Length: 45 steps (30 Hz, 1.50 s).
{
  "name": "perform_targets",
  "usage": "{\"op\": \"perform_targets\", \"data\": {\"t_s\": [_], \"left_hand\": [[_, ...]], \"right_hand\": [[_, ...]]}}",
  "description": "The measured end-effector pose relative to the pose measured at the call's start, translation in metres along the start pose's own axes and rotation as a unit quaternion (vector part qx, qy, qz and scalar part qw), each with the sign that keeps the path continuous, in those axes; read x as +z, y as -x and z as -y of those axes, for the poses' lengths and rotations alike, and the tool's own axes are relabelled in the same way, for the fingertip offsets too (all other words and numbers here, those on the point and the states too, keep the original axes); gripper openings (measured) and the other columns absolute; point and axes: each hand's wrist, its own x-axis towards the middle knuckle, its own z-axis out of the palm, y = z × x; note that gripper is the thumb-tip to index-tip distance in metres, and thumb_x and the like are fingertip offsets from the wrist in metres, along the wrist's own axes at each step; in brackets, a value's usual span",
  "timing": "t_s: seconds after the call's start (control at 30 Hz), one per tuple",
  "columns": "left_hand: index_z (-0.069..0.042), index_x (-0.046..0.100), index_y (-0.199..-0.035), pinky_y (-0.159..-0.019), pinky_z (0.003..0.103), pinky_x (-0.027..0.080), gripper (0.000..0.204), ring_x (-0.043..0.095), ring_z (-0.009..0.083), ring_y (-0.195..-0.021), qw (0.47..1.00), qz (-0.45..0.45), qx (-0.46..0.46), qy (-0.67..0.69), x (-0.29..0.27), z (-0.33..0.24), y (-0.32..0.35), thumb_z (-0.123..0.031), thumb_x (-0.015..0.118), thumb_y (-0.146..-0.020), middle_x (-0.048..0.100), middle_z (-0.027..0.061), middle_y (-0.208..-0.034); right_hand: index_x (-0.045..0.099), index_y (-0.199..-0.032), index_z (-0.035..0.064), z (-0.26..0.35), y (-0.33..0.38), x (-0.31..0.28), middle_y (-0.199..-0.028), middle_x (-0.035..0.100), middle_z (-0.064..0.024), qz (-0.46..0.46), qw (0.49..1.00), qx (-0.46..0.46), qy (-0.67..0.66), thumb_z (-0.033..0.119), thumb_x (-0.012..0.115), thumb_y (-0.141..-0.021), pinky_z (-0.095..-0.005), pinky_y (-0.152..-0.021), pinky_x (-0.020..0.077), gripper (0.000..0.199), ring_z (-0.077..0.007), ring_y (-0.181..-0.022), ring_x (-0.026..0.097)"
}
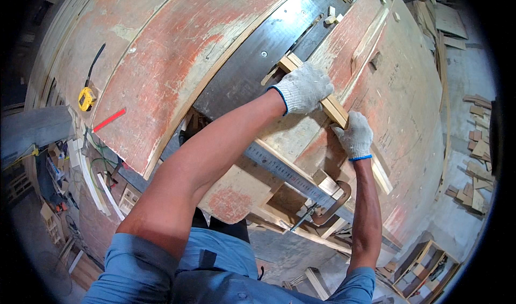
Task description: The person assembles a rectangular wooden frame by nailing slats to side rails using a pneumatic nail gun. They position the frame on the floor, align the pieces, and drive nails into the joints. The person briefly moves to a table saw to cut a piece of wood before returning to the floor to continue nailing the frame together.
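Note:
A short stack of wooden strips (pixel 335 110) lies slantwise across the saw table, beside the slot in its steel plate (pixel 242 67). My left hand (pixel 306 88), in a white knitted glove with a blue cuff, is closed over the middle of the strips. At their near right end, my right hand (pixel 355 136), gloved alike, grips them with the thumb on the left side. The far end of the strips sticks out past my left hand, over the steel plate. The undersides of both hands are hidden.
A marked metal rule (pixel 282 174) runs along the table's near edge. By it sits a rusty C-clamp (pixel 339 199). Small offcuts (pixel 330 18) lie near the slot. At the left are a yellow tape measure (pixel 86 98) and a red strip (pixel 109 119). Scrap wood (pixel 475 183) litters the right-hand floor.

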Motion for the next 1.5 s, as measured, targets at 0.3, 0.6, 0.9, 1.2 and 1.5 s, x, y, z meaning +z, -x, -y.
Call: {"op": "perform_targets", "data": {"t_s": [0.3, 0.6, 0.9, 1.2, 1.5], "left_hand": [[-0.011, 0.068, -0.100, -0.088, 0.048, 0.051, 0.023, 0.068, 0.0294, -0.099, 1.000, -0.001, -0.006, 0.006, -0.001, 0.001, -0.003, -0.027, 0.075, -0.083, 0.070, 0.0104, -0.098], [-0.011, 0.069, -0.100, -0.093, 0.048, 0.048, 0.021, 0.068, 0.0295, -0.101, 1.000, 0.008, -0.004, 0.013, -0.001, 0.002, -0.008, -0.025, 0.073, -0.085, 0.070, 0.0106, -0.098], [-0.011, 0.064, -0.106, -0.091, 0.044, 0.047, 0.022, 0.062, 0.0292, -0.099, 0.988, -0.139, -0.030, 0.053, -0.035, -0.065, -0.031, -0.021, 0.068, -0.087, 0.063, 0.0112, -0.104], [-0.003, 0.050, -0.141, -0.109, 0.040, 0.046, 0.057, 0.055, 0.0287, -0.130, 0.673, -0.118, -0.238, 0.690, -0.019, -0.189, 0.152, -0.030, 0.070, -0.096, 0.058, 0.0173, -0.136], [-0.001, 0.053, -0.128, -0.092, 0.039, 0.053, 0.043, 0.063, 0.0246, -0.103, 0.564, -0.352, -0.440, 0.603, -0.173, -0.146, 0.308, -0.030, 0.063, -0.098, 0.064, 0.0136, -0.107]], "right_hand": [[0.058, -0.098, 0.0081, -0.004, -0.008, -0.008, -0.093, 0.062, -0.0141, 0.042, 0.999, 0.006, -0.007, 0.034, 0.087, -0.075, -0.0474, -0.074, 0.0528, 0.045, -0.0358, -0.088, 0.064], [0.060, -0.092, 0.0075, 0.003, -0.008, -0.009, -0.090, 0.063, -0.0138, 0.023, 0.999, 0.031, 0.000, 0.036, 0.088, -0.074, -0.0466, -0.073, 0.0538, 0.045, -0.0357, -0.086, 0.065], [0.058, -0.087, 0.0066, -0.034, 0.001, -0.031, -0.082, 0.062, -0.0178, -0.032, 0.998, 0.049, -0.001, 0.040, 0.085, -0.079, -0.0491, -0.068, 0.0519, 0.043, -0.0405, -0.077, 0.065], [0.071, -0.091, 0.0068, 0.173, -0.003, -0.194, -0.082, 0.071, -0.0165, 0.095, 0.959, 0.003, -0.266, 0.056, 0.083, -0.072, -0.0442, -0.070, 0.0552, 0.054, -0.0354, -0.078, 0.071], [0.068, -0.125, 0.0092, 0.335, -0.008, -0.242, -0.122, 0.069, -0.0169, 0.008, 0.814, -0.326, -0.480, 0.033, 0.074, -0.090, -0.0418, -0.088, 0.0556, 0.043, -0.0333, -0.107, 0.069]]}}
